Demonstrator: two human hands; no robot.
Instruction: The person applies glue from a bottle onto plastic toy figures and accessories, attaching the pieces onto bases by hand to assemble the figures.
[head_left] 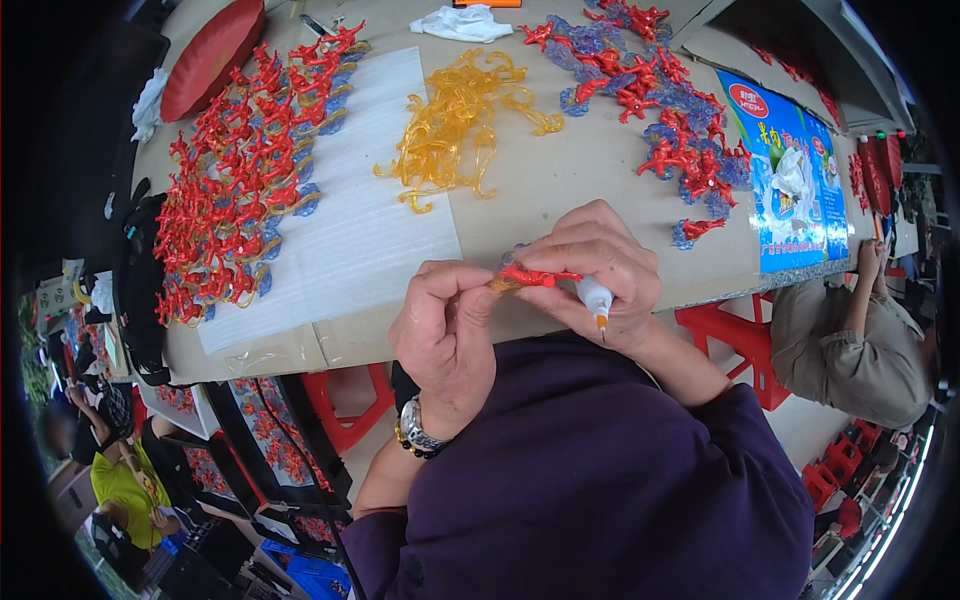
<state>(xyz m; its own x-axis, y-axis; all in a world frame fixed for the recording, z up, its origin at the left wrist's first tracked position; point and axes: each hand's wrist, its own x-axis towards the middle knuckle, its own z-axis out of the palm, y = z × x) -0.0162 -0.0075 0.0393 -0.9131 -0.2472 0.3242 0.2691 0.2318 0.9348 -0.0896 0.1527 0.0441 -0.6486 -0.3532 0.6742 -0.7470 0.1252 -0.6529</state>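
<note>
Between my hands, just above the table's near edge, is a small red plastic figure [532, 277] with translucent bluish and amber parts. My left hand [445, 335] pinches its left end between thumb and fingertips. The fingers of my right hand [605, 270] close on the other end. That same hand also keeps a small white glue bottle [594, 295] tucked in its grip, its orange tip and thin needle pointing down. Loose translucent amber curled pieces [455, 120] lie in a heap beyond my hands. The face of the figure under my fingertips is hidden.
Rows of red figures [235, 180] cover the left of the table, beside a white foam sheet [380, 220]. More red and blue figures [690, 150] lie at the right, near a blue printed cardboard sheet [790, 180]. A red tray [212, 60] stands far left. Red stools [735, 335] are below.
</note>
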